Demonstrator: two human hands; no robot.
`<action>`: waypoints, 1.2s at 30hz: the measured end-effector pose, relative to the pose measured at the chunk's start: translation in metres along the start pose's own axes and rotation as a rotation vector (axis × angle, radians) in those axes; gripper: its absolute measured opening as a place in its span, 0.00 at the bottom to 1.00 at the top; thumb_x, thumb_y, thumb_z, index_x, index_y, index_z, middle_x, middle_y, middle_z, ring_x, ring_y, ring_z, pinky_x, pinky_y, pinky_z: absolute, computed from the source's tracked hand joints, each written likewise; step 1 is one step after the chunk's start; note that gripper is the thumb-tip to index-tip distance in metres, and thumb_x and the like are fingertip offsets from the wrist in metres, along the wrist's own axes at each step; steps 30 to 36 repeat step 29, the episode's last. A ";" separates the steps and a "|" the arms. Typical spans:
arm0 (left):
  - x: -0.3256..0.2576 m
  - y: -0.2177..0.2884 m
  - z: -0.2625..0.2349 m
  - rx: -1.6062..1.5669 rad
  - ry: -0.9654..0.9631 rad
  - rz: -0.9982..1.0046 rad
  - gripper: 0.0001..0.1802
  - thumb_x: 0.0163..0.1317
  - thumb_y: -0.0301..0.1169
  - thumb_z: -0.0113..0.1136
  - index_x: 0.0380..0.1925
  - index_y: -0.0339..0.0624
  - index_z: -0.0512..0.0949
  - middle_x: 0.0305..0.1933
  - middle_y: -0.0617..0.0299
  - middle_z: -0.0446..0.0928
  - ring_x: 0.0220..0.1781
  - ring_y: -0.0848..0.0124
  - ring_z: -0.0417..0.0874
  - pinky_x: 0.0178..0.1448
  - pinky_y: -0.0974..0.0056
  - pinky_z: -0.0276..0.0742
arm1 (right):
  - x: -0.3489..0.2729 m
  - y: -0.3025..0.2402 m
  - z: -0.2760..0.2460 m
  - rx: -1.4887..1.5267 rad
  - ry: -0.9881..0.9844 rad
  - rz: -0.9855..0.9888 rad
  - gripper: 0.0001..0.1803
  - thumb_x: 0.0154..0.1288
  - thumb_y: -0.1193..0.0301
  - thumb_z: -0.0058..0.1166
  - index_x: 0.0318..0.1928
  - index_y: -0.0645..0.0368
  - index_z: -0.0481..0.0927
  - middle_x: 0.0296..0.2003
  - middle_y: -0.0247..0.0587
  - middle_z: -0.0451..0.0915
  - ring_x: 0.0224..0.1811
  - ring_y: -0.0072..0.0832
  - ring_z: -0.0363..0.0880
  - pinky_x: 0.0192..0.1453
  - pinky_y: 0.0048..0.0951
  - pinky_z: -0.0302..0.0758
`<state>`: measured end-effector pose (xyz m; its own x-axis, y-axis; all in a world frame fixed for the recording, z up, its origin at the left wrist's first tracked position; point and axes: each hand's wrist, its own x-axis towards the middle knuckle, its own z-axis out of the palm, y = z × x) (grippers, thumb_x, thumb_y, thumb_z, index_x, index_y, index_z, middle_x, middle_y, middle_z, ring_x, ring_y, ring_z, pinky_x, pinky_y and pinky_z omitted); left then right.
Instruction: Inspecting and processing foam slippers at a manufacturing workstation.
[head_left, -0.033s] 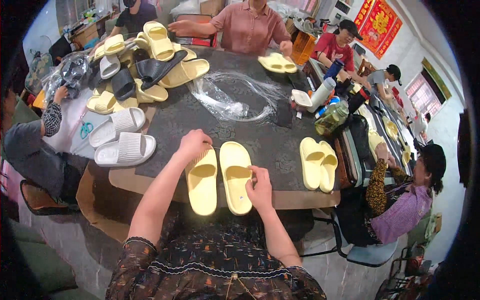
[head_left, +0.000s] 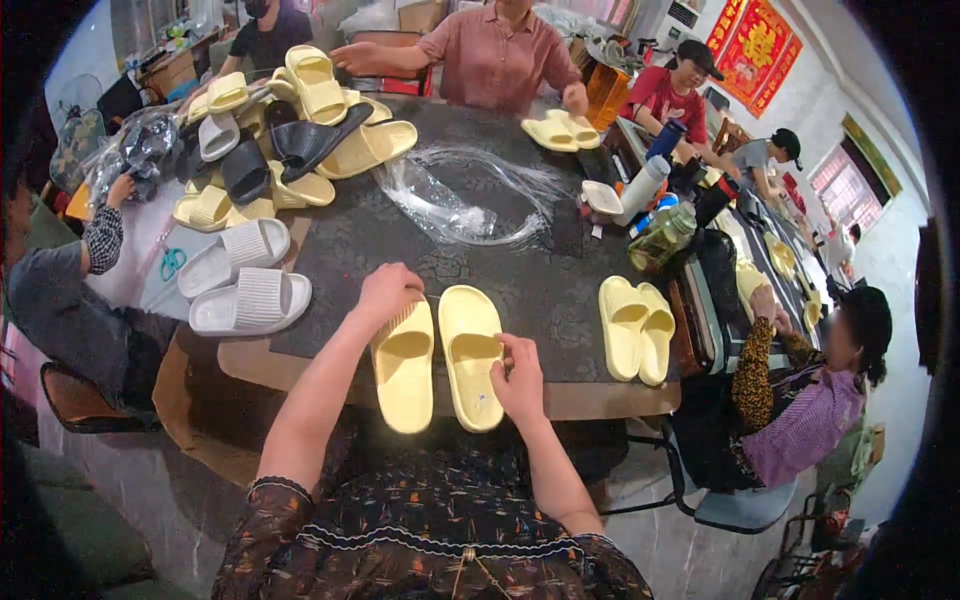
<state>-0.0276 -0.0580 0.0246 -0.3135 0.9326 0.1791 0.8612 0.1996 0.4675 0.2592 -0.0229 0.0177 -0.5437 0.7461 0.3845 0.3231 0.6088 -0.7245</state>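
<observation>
Two pale yellow slippers lie side by side at the table's near edge, heels toward me. My left hand (head_left: 393, 290) curls its fingers over the toe and strap of the left yellow slipper (head_left: 405, 385). At the right yellow slipper (head_left: 468, 345), my right hand (head_left: 518, 375) grips the outer side by the strap, thumb and fingers bent. A small mark shows on that slipper's heel bed. Another yellow pair (head_left: 637, 330) lies to the right. On the left is a white ribbed pair (head_left: 262, 300).
A heap of yellow, black and grey slippers (head_left: 285, 140) covers the far left. Thin clear plastic strands (head_left: 460, 205) lie mid-table. Bottles (head_left: 665, 235) stand at the right. Across the table, a person's hand (head_left: 575, 98) is near another yellow pair (head_left: 560, 130). Teal scissors (head_left: 172, 263) lie left.
The far yellow pair by the person across the table has shifted slightly to the right. My hands and the two slippers under them have hardly moved.
</observation>
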 end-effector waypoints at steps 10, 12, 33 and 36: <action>0.000 0.019 0.013 -0.143 0.331 0.197 0.05 0.60 0.30 0.57 0.34 0.43 0.79 0.37 0.58 0.78 0.48 0.57 0.75 0.52 0.56 0.72 | 0.028 -0.018 -0.026 0.459 0.594 -0.039 0.17 0.62 0.79 0.49 0.52 0.60 0.72 0.45 0.35 0.70 0.38 0.21 0.68 0.41 0.20 0.67; 0.008 0.040 0.013 -0.425 0.338 0.186 0.07 0.62 0.30 0.56 0.38 0.42 0.77 0.38 0.57 0.78 0.48 0.56 0.76 0.52 0.56 0.72 | 0.040 -0.011 -0.052 0.633 0.831 -0.048 0.14 0.63 0.80 0.46 0.49 0.61 0.71 0.40 0.32 0.70 0.34 0.19 0.65 0.38 0.19 0.64; 0.011 0.047 0.037 -0.457 0.421 0.227 0.11 0.52 0.19 0.59 0.36 0.41 0.80 0.39 0.55 0.72 0.38 0.57 0.77 0.42 0.60 0.74 | 0.098 -0.020 0.067 0.403 0.066 0.106 0.15 0.63 0.69 0.58 0.48 0.61 0.77 0.43 0.41 0.75 0.40 0.32 0.77 0.39 0.23 0.75; 0.011 0.047 0.037 -0.457 0.421 0.227 0.11 0.52 0.19 0.59 0.36 0.41 0.80 0.39 0.55 0.72 0.38 0.57 0.77 0.42 0.60 0.74 | 0.098 -0.020 0.067 0.403 0.066 0.106 0.15 0.63 0.69 0.58 0.48 0.61 0.77 0.43 0.41 0.75 0.40 0.32 0.77 0.39 0.23 0.75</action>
